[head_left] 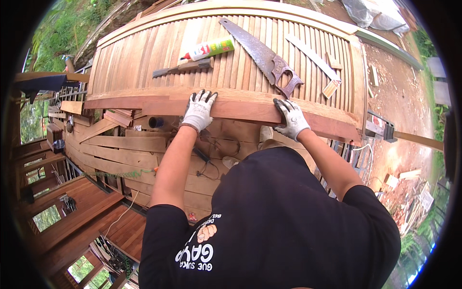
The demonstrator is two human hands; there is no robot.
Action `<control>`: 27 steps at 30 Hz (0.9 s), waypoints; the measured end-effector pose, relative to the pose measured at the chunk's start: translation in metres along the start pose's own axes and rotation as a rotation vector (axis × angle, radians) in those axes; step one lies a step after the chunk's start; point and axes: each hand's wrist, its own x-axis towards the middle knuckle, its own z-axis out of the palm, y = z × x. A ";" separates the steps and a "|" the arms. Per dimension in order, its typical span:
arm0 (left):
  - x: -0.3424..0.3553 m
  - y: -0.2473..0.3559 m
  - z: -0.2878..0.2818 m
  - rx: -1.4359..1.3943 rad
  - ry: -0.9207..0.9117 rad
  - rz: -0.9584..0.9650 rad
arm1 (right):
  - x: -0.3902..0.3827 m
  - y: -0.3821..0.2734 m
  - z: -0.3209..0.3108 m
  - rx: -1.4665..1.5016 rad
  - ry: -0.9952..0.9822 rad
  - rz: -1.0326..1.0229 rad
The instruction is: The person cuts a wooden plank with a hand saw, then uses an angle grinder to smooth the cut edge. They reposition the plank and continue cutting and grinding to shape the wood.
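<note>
1. Plank (231, 111) first: the reddish board lies across the near edge of the slatted wooden panel (226, 53), its long axis running left to right in front of you, the right end dipping slightly lower in the view.
2. Your left hand (198, 111), in a grey-white work glove, sits on top of the plank with the fingers spread apart and curled over its far edge, palm pressing down.
3. Your right hand (291, 118), gloved the same way, grips the plank further right; the fingers lie closer together, wrapped over the top edge, thumb toward you.
4. Both forearms come up from below, bare, elbows bent, converging slightly toward the board, hands well apart along it.
5. Just beyond, on the slats, a chisel (185, 67) lies beside a green-and-white glue bottle (209, 49), both pointing left and angled.
6. Right of those, a hand saw (260, 55) lies diagonally, handle nearest your right hand, blade running away up-left.
7. Farther right, a metal ruler (312, 57) lies slanted on the slats.
</note>
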 end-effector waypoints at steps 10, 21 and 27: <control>0.021 -0.020 -0.023 -0.036 -0.064 0.070 | 0.000 0.005 0.027 0.131 0.226 -0.081; -0.001 -0.028 0.002 -0.007 0.050 -0.090 | 0.015 0.001 0.030 0.076 0.148 -0.086; -0.069 0.021 0.060 -0.398 0.459 -0.471 | 0.008 0.005 0.043 0.078 0.207 -0.078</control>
